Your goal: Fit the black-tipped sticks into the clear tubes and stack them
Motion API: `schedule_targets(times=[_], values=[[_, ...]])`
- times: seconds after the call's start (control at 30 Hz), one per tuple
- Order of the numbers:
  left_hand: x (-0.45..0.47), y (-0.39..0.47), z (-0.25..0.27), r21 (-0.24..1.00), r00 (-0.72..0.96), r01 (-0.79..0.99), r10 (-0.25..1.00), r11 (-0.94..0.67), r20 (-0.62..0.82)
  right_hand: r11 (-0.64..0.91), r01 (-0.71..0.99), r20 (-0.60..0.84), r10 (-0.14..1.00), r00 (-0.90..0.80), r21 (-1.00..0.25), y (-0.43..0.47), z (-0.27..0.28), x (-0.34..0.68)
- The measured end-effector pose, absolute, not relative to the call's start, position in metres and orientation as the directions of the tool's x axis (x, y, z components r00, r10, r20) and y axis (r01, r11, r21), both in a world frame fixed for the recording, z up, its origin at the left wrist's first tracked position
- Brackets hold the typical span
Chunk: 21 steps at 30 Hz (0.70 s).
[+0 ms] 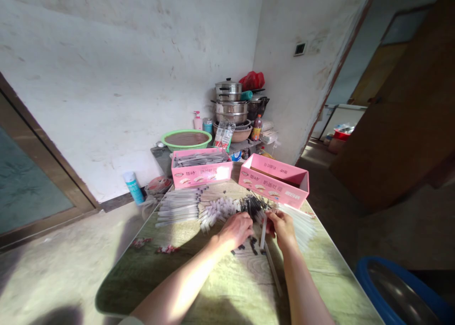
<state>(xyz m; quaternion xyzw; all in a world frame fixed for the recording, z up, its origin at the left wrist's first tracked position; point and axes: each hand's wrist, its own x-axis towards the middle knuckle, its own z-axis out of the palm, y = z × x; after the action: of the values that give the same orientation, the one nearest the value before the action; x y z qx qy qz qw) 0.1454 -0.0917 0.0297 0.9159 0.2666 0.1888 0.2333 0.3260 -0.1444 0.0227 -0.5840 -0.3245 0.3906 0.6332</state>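
Note:
My right hand [282,226] pinches the upper end of a translucent plastic tube [263,234], which hangs down nearly upright. My left hand [237,230] is just left of it with its fingers curled downward over the table; whatever they hold is hidden. Small black pieces [253,245] lie scattered below and between the hands, and a pile of thin black parts [253,204] sits just beyond them. To the left is a heap of short white pieces [221,209]. Another long clear tube [273,270] lies near my right forearm.
Two pink boxes stand at the far edge: the left box [202,177] is filled with tubes, the right box [275,187] shows a bare inside. Black-tipped tubes [179,206] lie left, clear tubes [300,225] right. Behind are a green basin [186,147] and stacked steel pots [232,109].

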Motion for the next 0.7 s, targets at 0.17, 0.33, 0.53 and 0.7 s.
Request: schedule_targets(times=[0.17,0.33,0.53,0.7], values=[[0.137,-0.089,0.024,0.669,0.632,0.376,0.706,-0.641,0.321,0.065,-0.236,-0.058,0.876,0.478,-0.97,-0.144,0.021,0.327],[0.124,-0.076,0.015,0.828,0.402,0.375,0.878,-0.417,0.26,0.127,-0.323,-0.046,0.878,0.477,-0.938,-0.143,0.019,0.325],[0.105,-0.065,-0.006,0.929,0.442,0.263,0.888,-0.26,0.123,0.321,-0.378,-0.001,0.762,0.648,-0.868,-0.14,0.018,0.328],[0.097,-0.07,0.002,0.919,0.44,0.323,0.895,-0.226,0.065,0.486,-0.346,0.001,0.581,0.814,-0.803,-0.14,0.019,0.34]])
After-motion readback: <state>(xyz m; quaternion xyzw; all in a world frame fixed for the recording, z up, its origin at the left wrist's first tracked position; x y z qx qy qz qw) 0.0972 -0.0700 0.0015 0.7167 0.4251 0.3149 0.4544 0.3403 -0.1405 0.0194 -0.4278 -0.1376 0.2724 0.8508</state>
